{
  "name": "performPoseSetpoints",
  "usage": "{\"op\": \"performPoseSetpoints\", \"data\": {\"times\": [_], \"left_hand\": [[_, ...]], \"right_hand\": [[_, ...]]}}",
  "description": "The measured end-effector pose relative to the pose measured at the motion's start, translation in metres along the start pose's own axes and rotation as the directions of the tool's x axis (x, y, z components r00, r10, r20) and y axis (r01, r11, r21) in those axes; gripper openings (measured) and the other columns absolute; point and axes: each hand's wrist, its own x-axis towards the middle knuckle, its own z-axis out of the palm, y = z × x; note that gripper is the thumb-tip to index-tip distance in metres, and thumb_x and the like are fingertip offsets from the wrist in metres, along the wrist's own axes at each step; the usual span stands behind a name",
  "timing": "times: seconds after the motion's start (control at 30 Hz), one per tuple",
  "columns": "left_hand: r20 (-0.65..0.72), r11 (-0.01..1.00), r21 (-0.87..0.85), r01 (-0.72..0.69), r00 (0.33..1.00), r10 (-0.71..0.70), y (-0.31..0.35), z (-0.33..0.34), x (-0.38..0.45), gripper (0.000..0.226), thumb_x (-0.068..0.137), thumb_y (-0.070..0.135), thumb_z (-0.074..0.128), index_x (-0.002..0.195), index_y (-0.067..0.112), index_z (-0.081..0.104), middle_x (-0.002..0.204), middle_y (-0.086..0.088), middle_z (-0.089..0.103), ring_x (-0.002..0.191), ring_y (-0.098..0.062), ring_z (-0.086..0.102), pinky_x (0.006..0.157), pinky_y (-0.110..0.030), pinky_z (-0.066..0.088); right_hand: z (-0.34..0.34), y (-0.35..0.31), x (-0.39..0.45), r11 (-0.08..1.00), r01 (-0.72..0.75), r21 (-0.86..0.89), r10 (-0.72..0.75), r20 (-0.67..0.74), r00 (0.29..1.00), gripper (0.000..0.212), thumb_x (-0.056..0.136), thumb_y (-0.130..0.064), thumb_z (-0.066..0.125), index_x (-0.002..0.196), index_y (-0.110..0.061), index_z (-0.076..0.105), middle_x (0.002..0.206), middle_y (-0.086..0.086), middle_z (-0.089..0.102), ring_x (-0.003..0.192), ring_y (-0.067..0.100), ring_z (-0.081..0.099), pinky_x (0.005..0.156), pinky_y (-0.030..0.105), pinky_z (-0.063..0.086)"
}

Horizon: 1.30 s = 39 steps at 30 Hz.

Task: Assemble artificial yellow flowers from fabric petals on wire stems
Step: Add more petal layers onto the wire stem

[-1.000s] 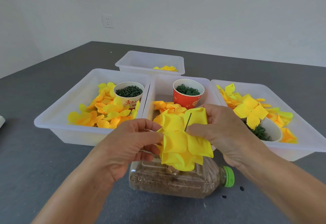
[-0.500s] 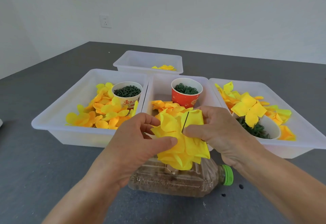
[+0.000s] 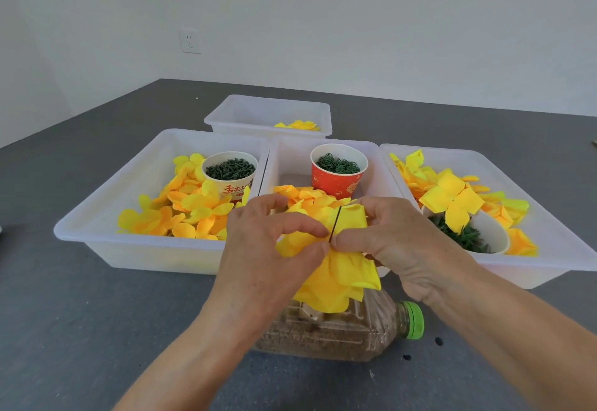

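Change since the earlier frames: the left hand (image 3: pixel 268 249), which held a loose petal apart from the stem a second ago, has closed in. Its thumb and forefinger now pinch the yellow flower (image 3: pixel 339 268) right at the wire stem (image 3: pixel 334 223), fingertip to fingertip with the right hand (image 3: pixel 397 242).

Right hand: pinches the stem and the petals from the other side, fingers curled, much as before.

Flower: layered yellow fabric petals, held above a plastic bottle (image 3: pixel 339 333). The stem shows as a thin dark line rising between the two thumbs.

Bottle: lies on its side, green cap (image 3: pixel 414 320) to the right, filled with brown grainy matter.

Surface: dark grey table (image 3: pixel 80 313).
- Left tray (image 3: pixel 106 216): yellow and orange petals, white cup (image 3: pixel 230 171) of dark green pieces.
- Middle tray (image 3: pixel 290 158): red cup (image 3: pixel 337 168) of green rings, orange petals.
- Right tray (image 3: pixel 555 242): square yellow petals and another white cup (image 3: pixel 494 233), tipped, with green pieces.
- Back tray (image 3: pixel 258 113): a few yellow petals.

Room: plain white walls, one wall socket (image 3: pixel 190 40).
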Motion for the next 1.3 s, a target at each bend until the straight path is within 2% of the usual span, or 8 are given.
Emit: {"op": "performPoseSetpoints", "data": {"times": [0.13, 0.3, 0.57, 0.77, 0.9, 1.1, 1.17, 1.3], "left_hand": [[0.001, 0.999, 0.043, 0.003, 1.000, -0.003, 0.001, 0.001, 0.002, 0.018, 0.073, 0.031, 0.073, 0.071, 0.048, 0.066, 0.120, 0.017, 0.043, 0.123, -0.007, 0.032, 0.093, -0.034, 0.040], [0.012, 0.999, 0.050, 0.013, 1.000, -0.014, 0.002, -0.001, 0.002, 0.021, 0.073, 0.028, 0.075, 0.070, 0.047, 0.066, 0.120, 0.018, 0.045, 0.121, -0.007, 0.036, 0.094, -0.035, 0.041], [0.023, 0.993, 0.121, 0.002, 1.000, -0.004, 0.006, -0.003, 0.001, 0.015, 0.073, 0.027, 0.076, 0.074, 0.041, 0.069, 0.120, 0.017, 0.045, 0.122, -0.009, 0.037, 0.097, -0.034, 0.039], [0.045, 0.981, 0.184, -0.067, 0.997, 0.060, 0.011, -0.007, -0.005, 0.020, 0.064, 0.044, 0.076, 0.083, 0.045, 0.068, 0.123, 0.022, 0.042, 0.123, -0.003, 0.034, 0.097, -0.031, 0.039], [0.037, 0.959, 0.233, -0.160, 0.987, 0.156, 0.007, -0.008, -0.009, 0.025, 0.064, 0.041, 0.078, 0.089, 0.041, 0.072, 0.120, 0.024, 0.038, 0.124, -0.002, 0.028, 0.095, -0.041, 0.044], [0.014, 0.889, 0.341, -0.306, 0.947, 0.321, 0.008, -0.004, -0.009, 0.014, 0.061, 0.019, 0.086, 0.072, 0.022, 0.077, 0.121, -0.005, 0.060, 0.117, -0.030, 0.049, 0.083, -0.052, 0.048], [0.034, 0.853, 0.394, -0.341, 0.933, 0.358, 0.008, -0.003, -0.008, 0.014, 0.059, 0.015, 0.087, 0.069, 0.019, 0.078, 0.116, -0.010, 0.064, 0.111, -0.036, 0.054, 0.080, -0.054, 0.048], [0.063, 0.804, 0.453, -0.386, 0.913, 0.403, 0.010, -0.004, -0.007, 0.010, 0.060, 0.016, 0.085, 0.063, 0.020, 0.076, 0.111, -0.012, 0.066, 0.105, -0.039, 0.057, 0.080, -0.054, 0.049]], "right_hand": [[-0.001, 0.000, 0.002, 0.996, -0.075, 0.038, 0.073, 0.043, 0.996, 0.025, 0.067, 0.001, 0.074, 0.088, -0.012, 0.070, 0.084, 0.013, 0.071, 0.065, 0.019, 0.066, 0.051, 0.023, 0.051], [-0.003, -0.003, 0.003, 0.979, -0.190, 0.071, 0.182, 0.100, 0.978, 0.030, 0.069, 0.003, 0.073, 0.097, -0.005, 0.068, 0.099, 0.019, 0.070, 0.094, 0.036, 0.067, 0.082, 0.045, 0.054], [-0.003, -0.006, 0.004, 0.975, -0.198, 0.102, 0.184, 0.132, 0.974, 0.029, 0.070, 0.008, 0.070, 0.092, -0.011, 0.068, 0.087, 0.013, 0.071, 0.074, 0.025, 0.067, 0.065, 0.032, 0.055], [-0.006, -0.005, 0.004, 0.961, -0.246, 0.125, 0.224, 0.173, 0.959, 0.030, 0.072, 0.003, 0.072, 0.101, 0.000, 0.067, 0.098, 0.018, 0.070, 0.082, 0.026, 0.065, 0.076, 0.039, 0.055], [-0.008, -0.005, 0.004, 0.968, -0.221, 0.118, 0.198, 0.183, 0.963, 0.031, 0.071, 0.004, 0.071, 0.100, -0.005, 0.068, 0.088, 0.011, 0.070, 0.077, 0.022, 0.064, 0.071, 0.034, 0.053], [-0.006, -0.005, 0.006, 0.982, -0.171, 0.080, 0.159, 0.135, 0.978, 0.026, 0.067, 0.004, 0.073, 0.086, -0.013, 0.069, 0.081, 0.009, 0.070, 0.071, 0.022, 0.066, 0.067, 0.032, 0.055], [-0.006, -0.005, 0.009, 0.979, -0.185, 0.081, 0.172, 0.138, 0.975, 0.027, 0.067, 0.005, 0.073, 0.085, -0.015, 0.070, 0.078, 0.008, 0.070, 0.068, 0.020, 0.065, 0.060, 0.028, 0.053], [-0.007, -0.006, 0.012, 0.958, -0.265, 0.112, 0.239, 0.206, 0.949, 0.027, 0.071, 0.007, 0.070, 0.090, -0.012, 0.069, 0.083, 0.009, 0.068, 0.075, 0.024, 0.062, 0.068, 0.031, 0.050]]}}
